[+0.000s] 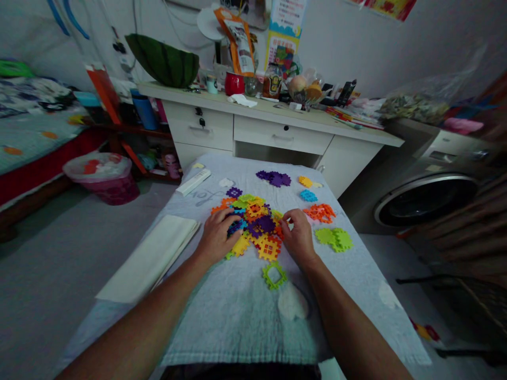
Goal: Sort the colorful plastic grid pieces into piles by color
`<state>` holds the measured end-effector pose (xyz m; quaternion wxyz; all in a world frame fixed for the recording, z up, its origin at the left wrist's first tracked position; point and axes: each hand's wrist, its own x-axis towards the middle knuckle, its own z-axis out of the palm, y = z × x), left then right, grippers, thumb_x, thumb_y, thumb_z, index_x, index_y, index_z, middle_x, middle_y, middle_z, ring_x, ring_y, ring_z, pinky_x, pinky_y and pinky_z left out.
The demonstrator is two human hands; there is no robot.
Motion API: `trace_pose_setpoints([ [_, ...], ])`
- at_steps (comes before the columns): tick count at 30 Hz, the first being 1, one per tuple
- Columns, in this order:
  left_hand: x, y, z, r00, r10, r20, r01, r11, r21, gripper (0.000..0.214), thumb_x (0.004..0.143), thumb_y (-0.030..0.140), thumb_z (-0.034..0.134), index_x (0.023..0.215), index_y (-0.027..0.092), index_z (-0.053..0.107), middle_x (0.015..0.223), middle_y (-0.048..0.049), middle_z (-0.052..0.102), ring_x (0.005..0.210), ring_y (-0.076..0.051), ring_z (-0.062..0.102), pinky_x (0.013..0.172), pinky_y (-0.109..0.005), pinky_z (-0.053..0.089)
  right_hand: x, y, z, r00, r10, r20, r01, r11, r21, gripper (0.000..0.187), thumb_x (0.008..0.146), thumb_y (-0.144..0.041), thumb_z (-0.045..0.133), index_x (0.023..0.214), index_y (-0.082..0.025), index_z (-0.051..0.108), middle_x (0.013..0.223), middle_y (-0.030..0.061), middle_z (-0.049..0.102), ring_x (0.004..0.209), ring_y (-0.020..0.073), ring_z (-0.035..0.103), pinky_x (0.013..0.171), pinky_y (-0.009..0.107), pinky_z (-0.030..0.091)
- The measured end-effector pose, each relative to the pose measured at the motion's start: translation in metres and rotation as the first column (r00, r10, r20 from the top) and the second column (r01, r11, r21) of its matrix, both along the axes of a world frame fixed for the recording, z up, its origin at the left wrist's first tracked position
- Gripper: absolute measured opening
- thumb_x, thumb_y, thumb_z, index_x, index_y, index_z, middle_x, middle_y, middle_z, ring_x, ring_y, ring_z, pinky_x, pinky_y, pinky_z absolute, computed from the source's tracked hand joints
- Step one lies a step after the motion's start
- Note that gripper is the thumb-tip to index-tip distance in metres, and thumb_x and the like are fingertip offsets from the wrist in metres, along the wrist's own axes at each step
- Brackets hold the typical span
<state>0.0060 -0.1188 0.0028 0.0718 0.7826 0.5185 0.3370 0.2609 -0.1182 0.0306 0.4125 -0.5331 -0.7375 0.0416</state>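
Observation:
A mixed heap of plastic interlocking tiles (255,219) in orange, yellow, purple, green and blue lies mid-table on a pale towel (237,311). My left hand (216,236) rests on the heap's left side, fingers curled over blue and purple tiles. My right hand (298,235) is at the heap's right edge, fingers bent and pinching among the tiles; what it grips is hidden. A single green tile (274,275) lies just in front of the heap, between my wrists.
Sorted small groups lie apart: purple tiles (274,178), yellow (306,181), blue (308,196), orange (320,212), green (335,238). A folded white cloth (152,258) lies left. A cluttered desk (277,132) stands behind, a washing machine (428,195) right, a bin (103,177) left.

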Motion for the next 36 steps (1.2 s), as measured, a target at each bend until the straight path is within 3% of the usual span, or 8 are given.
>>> trace_pose_setpoints([
  [6,0.000,0.000,0.001,1.000,0.007,0.002,-0.007,1.000,-0.002,0.031,0.086,0.038,0.056,0.111,0.021,0.065,0.128,-0.0101,0.056,0.122,-0.029,0.050,0.105,-0.049,0.040,-0.003,-0.003,-0.003,0.980,0.193,0.045,-0.186,0.975,-0.124,0.008,0.080,-0.020,0.059,0.082,-0.020,0.052,0.087,0.0053,0.057,0.085,0.0207,0.053,0.078,0.034,0.043],
  [13,0.000,0.001,0.002,1.000,0.007,0.006,-0.007,1.000,-0.017,0.030,0.085,0.038,0.056,0.109,0.022,0.066,0.127,-0.0094,0.056,0.122,-0.029,0.050,0.104,-0.049,0.040,0.000,-0.003,-0.003,0.988,0.042,0.147,-0.003,0.967,-0.255,0.036,0.083,-0.036,0.062,0.112,-0.016,0.057,0.109,0.0125,0.063,0.100,0.0279,0.054,0.091,0.045,0.043],
  [19,-0.002,0.002,-0.001,1.000,0.006,0.024,-0.006,1.000,-0.005,0.030,0.085,0.038,0.057,0.109,0.023,0.065,0.128,-0.0095,0.056,0.122,-0.029,0.050,0.104,-0.049,0.041,0.002,-0.002,-0.002,0.995,0.041,0.086,-0.016,0.959,-0.282,0.034,0.083,-0.035,0.063,0.111,-0.017,0.059,0.107,0.0100,0.064,0.099,0.0250,0.056,0.089,0.042,0.045],
  [23,-0.002,0.003,-0.003,0.999,-0.001,0.034,0.001,1.000,0.009,0.030,0.086,0.039,0.056,0.110,0.023,0.065,0.128,-0.0092,0.056,0.122,-0.028,0.051,0.104,-0.049,0.041,0.012,0.009,0.013,0.996,0.068,0.060,-0.053,0.972,-0.228,0.033,0.082,-0.034,0.063,0.111,-0.019,0.059,0.108,0.0092,0.064,0.099,0.0242,0.058,0.088,0.041,0.046],
  [27,-0.003,0.004,-0.004,0.999,0.002,0.039,-0.003,1.000,0.026,0.030,0.088,0.039,0.055,0.110,0.022,0.065,0.127,-0.0095,0.057,0.121,-0.028,0.051,0.103,-0.048,0.042,0.036,0.048,0.033,0.992,0.026,0.124,-0.006,0.988,-0.155,0.030,0.079,-0.030,0.066,0.106,-0.019,0.061,0.106,0.0081,0.065,0.099,0.0237,0.058,0.092,0.041,0.044],
  [30,-0.003,0.006,-0.004,0.999,0.018,0.038,-0.019,0.999,0.043,0.030,0.088,0.040,0.056,0.110,0.023,0.065,0.127,-0.0091,0.056,0.120,-0.028,0.052,0.102,-0.048,0.042,0.060,0.093,0.043,0.978,-0.100,0.183,0.129,0.980,-0.150,0.027,0.076,-0.027,0.066,0.101,-0.019,0.063,0.105,0.0079,0.065,0.097,0.0231,0.059,0.093,0.040,0.044],
  [32,-0.004,0.007,-0.005,0.999,0.027,0.035,-0.029,0.998,0.054,0.029,0.088,0.040,0.056,0.110,0.023,0.065,0.127,-0.0092,0.056,0.120,-0.028,0.052,0.103,-0.048,0.042,0.078,0.124,0.044,0.950,-0.213,0.228,0.259,0.947,-0.192,0.025,0.075,-0.028,0.067,0.098,-0.019,0.065,0.104,0.0079,0.066,0.094,0.0220,0.060,0.090,0.037,0.044],
  [36,-0.003,0.007,-0.005,0.999,0.025,0.032,-0.027,0.998,0.052,0.029,0.088,0.040,0.056,0.110,0.023,0.065,0.128,-0.0097,0.056,0.120,-0.029,0.052,0.103,-0.050,0.042,0.110,0.174,0.037,0.853,-0.437,0.284,0.511,0.811,-0.285,0.024,0.077,-0.030,0.068,0.097,-0.016,0.067,0.097,0.0075,0.068,0.088,0.0195,0.062,0.080,0.030,0.045],
])
